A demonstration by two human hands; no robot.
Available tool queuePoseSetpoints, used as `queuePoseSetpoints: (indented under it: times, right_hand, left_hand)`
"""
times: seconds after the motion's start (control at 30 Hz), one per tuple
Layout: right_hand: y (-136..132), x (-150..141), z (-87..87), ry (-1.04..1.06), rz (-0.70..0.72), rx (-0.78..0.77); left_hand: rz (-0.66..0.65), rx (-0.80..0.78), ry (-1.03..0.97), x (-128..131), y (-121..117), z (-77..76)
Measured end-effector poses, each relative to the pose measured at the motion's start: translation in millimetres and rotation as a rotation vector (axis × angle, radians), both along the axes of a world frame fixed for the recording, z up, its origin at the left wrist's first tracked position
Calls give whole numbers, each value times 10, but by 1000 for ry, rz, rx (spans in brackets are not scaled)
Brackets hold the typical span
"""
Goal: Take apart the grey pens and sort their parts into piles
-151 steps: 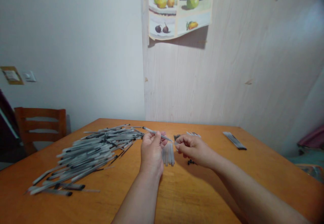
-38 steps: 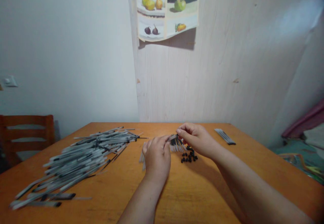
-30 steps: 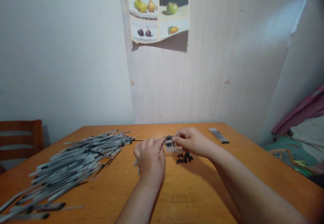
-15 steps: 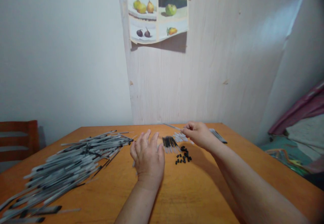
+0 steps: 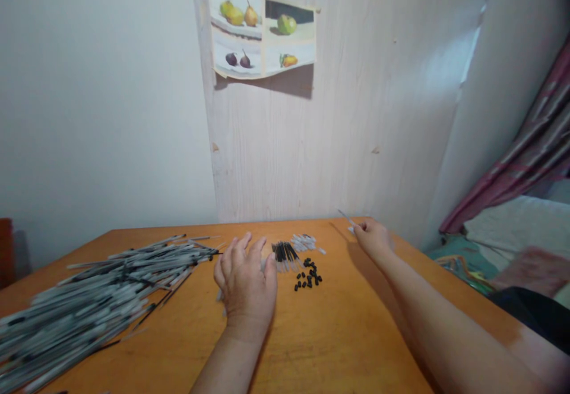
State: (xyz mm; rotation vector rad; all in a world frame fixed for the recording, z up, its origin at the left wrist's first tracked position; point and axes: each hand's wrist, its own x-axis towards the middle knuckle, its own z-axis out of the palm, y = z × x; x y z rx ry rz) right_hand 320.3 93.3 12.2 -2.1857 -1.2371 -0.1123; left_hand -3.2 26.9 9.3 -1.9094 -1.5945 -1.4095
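Pens lie heaped toward the left edge of the table, left of my left hand. Just right of that hand lie refills, with plugs nearer the front edge, bits nearer the far edge. My right hand is by the far right corner.

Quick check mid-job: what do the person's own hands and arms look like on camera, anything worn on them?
Both the left hand and right hand are ungloved. The left forearm and right forearm are bare, with no sleeve, watch or bracelet in view. I see no rings or markings.
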Motion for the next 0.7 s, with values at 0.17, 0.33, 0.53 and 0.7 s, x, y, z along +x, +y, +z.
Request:
queuePoseSetpoints:
  times: [0.17, 0.33, 0.53, 0.7]
  right_hand:
    - [-102, 81, -297, -24, -44, -97]
    - [-102, 130, -465, -51, -81, -165]
    - [-50, 180, -505, -82, -110, -254]
    - [-7, 200, -538, -76, -131, -286]
  left_hand:
    - [-9, -25, -3, 1, 3, -15]
    - [-10, -37, 9, 1, 8, -30]
    - [-9, -45, 28, -5, 17, -42]
    - [-5, -50, 42, -9, 25, -51]
